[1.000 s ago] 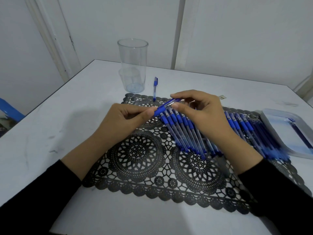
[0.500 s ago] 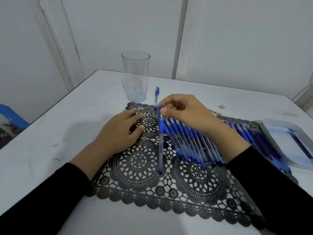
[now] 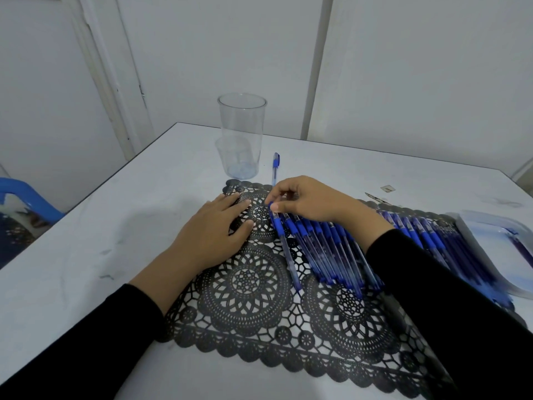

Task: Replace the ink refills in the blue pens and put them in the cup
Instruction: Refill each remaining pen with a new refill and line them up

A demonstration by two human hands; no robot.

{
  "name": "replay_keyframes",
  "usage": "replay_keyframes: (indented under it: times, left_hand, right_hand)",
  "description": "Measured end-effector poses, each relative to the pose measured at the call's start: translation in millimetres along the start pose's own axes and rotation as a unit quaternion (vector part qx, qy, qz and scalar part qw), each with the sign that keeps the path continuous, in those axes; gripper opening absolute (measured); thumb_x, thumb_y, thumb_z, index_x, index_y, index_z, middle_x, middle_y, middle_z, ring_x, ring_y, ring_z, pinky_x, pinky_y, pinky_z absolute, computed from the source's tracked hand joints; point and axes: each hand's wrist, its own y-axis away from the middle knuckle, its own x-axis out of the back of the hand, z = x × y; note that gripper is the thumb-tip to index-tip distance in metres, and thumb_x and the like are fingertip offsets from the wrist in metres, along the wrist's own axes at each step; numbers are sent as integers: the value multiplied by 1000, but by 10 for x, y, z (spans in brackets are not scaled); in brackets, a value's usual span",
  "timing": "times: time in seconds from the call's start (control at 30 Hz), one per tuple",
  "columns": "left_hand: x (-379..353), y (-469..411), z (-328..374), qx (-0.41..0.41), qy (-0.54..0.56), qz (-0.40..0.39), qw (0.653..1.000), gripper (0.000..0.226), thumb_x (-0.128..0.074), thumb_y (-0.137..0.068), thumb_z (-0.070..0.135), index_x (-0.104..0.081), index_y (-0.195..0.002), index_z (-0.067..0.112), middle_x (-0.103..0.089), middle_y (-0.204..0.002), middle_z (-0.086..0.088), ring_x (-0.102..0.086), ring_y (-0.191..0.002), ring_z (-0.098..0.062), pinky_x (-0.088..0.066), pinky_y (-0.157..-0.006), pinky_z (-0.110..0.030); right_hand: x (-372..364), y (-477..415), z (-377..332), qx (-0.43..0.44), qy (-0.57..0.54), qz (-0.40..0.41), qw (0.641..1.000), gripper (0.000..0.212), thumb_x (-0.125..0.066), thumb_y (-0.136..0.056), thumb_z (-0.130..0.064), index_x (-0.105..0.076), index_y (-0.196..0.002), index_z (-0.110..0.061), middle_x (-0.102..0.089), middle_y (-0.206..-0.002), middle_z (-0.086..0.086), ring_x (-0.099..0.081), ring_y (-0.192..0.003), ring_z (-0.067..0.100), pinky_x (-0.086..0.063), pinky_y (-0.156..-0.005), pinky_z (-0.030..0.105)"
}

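Right hand [image 3: 308, 200] pinches the far end of one blue pen [image 3: 284, 246], barrel running back from the fingertips toward the body; cup [image 3: 241, 134] stands beyond the pinch, slightly left; left hand [image 3: 213, 232] lies flat, fingers relaxed, just left of it

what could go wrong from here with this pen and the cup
1. The right hand pinches the pen only at its top end, so it may slip or swing into the row of pens beside it and scatter them.
2. The cup is tall, clear and empty; a pen dropped in at a slant might tip it.
3. The lone pen lies loose by the cup and could be knocked away on the reach.
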Motion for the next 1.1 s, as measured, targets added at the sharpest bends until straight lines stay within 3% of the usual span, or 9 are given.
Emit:
replay_keyframes:
  times: [0.17, 0.23, 0.33, 0.47, 0.57, 0.67, 0.77, 0.9, 1.1]
  left_hand:
    - [-3, -12, -11, 1, -1, -4, 1000, 56, -42, -100, 50, -34, -152, 32, -23, -163, 7, -14, -151, -15, -14, -123, -36]
    - [5, -23, -7, 0, -8, -7, 1000, 56, -42, -100, 51, -34, -152, 33, -23, -163, 7, -14, -151, -15, -14, -123, -36]
    - [42, -78, -6, -8, -25, -9, 1000, 53, -41, -101, 48, -37, -151, 32, -26, -162, 6, -17, -151, -16, -15, -123, -35]
    - [85, -232, -28, -36, -32, 6, 999, 48, -38, -103, 44, -43, -148, 30, -33, -159, 6, -26, -147, -16, -21, -120, -35]
    - [103, -347, -9, -57, -27, 26, 998, 46, -40, -102, 44, -46, -145, 31, -41, -153, 10, -38, -139, -12, -34, -111, -34]
    - [77, -430, -8, -68, -28, 24, 997, 46, -42, -102, 42, -45, -146, 30, -42, -151, 12, -40, -135, -7, -35, -105, -27]
    - [42, -484, -27, -73, -21, 21, 997, 47, -43, -102, 43, -44, -147, 29, -42, -151, 12, -38, -137, -6, -32, -107, -23]
    - [8, -503, -44, -60, -11, -1, 998, 53, -42, -102, 46, -36, -152, 30, -30, -158, 13, -23, -146, -5, -19, -116, -24]
    - [-5, -524, -60, -45, -15, -21, 999, 55, -37, -102, 49, -28, -154, 33, -19, -162, 15, -10, -150, -6, -9, -118, -23]
  right_hand:
    - [-37, -51, 42, 7, 65, -21, 998, 16, -63, -94, -24, -71, -108, -21, -63, -95, -10, -54, -82, -3, -38, -71, 15]
    - [-34, -59, 64, 7, 66, -16, 998, 15, -63, -94, -25, -71, -106, -22, -64, -98, -7, -55, -86, 0, -41, -75, 19]
    - [6, -72, 101, 9, 15, 38, 999, 14, -63, -94, -25, -72, -104, -22, -69, -97, -6, -62, -90, 6, -48, -81, 20]
    - [39, -180, 198, -26, -23, 142, 989, 14, -61, -94, -23, -73, -101, -19, -69, -86, -11, -60, -74, -5, -43, -68, 14]
    - [11, -330, 277, -64, -13, 199, 978, 18, -62, -93, -22, -73, -106, -17, -70, -95, -6, -62, -89, 6, -46, -81, 18]
    - [-17, -475, 310, -81, 6, 228, 970, 24, -63, -92, -21, -71, -114, -15, -71, -108, 2, -63, -98, 12, -45, -91, 20]
    - [-21, -586, 299, -79, 24, 234, 969, 30, -64, -91, -24, -69, -119, -14, -71, -112, 5, -63, -100, 13, -44, -94, 20]
    - [-39, -676, 283, -86, 36, 226, 970, 38, -69, -89, -32, -68, -121, -13, -68, -121, 6, -61, -108, 14, -35, -84, 12]
    - [-20, -696, 309, -99, 46, 215, 970, 33, -69, -88, -29, -71, -117, -12, -69, -114, 5, -60, -102, 13, -31, -76, 7]
